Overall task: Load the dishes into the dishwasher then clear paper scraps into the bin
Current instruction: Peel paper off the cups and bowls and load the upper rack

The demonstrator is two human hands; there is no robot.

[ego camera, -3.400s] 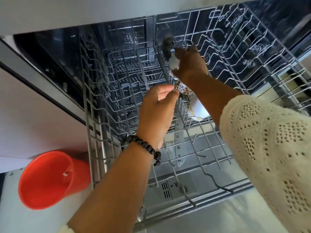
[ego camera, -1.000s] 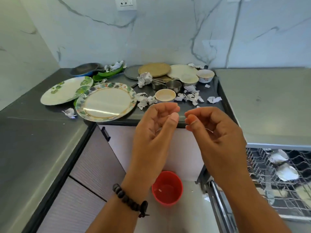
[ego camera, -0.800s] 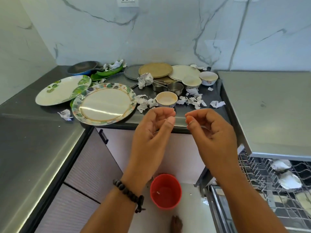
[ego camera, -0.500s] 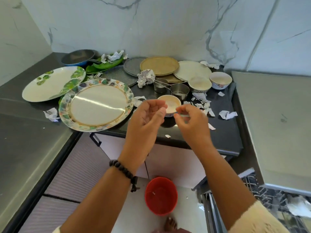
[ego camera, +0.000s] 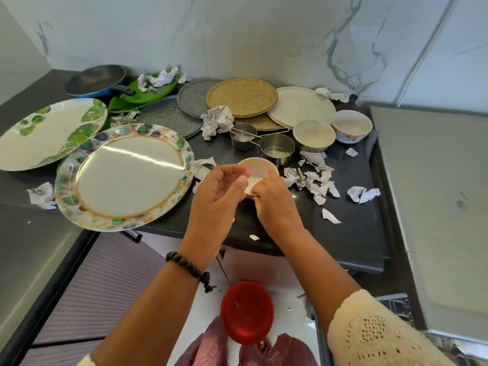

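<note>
The right hand [ego camera: 274, 204] grips the small bowl [ego camera: 257, 171] at its rim; the left hand [ego camera: 216, 196], loosely curled and empty, should support it underneath before lifting.

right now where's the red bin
In the head view the red bin stands on the floor at bottom centre, below the dark counter's front edge, between the person's forearms.

From my remote seat I saw a white marble wall [ego camera: 264, 38] with grey veins behind a dark desk [ego camera: 351, 233]. Ribbed grey cabinet doors [ego camera: 87, 294] stood below it, above a pale floor [ego camera: 287, 294] in soft daylight.
</note>
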